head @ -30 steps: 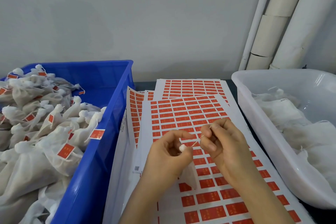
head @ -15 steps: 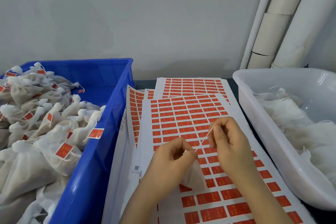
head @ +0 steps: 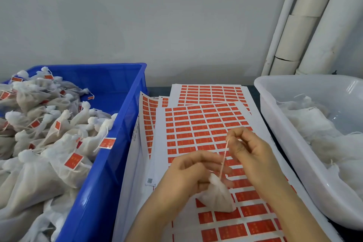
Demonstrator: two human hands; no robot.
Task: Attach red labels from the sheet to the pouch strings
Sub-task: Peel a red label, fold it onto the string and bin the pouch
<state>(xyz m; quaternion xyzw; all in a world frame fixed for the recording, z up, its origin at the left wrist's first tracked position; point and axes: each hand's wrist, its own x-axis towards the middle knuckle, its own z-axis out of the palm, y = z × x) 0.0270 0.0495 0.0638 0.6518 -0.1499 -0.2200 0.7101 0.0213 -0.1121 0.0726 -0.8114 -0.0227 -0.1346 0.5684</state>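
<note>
String drawn out longer than half a second ago; more of the pouch now shows below the left hand. Left hand [head: 188, 175] grips the small white gauzy pouch [head: 218, 196] at its gathered neck. Right hand [head: 249, 153] pinches the top end of the thin pale string [head: 224, 159], taut, near upright. Both are held over the sheet of red labels [head: 196, 124], between the blue bin [head: 110, 163] of tagged pouches and the white tub [head: 284, 143].

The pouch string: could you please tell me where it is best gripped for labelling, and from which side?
Pinch the string near its free top end, from the right, as the right hand does. It runs taut, near upright, from the pouch neck held by the left hand, leaving its middle bare.
</note>
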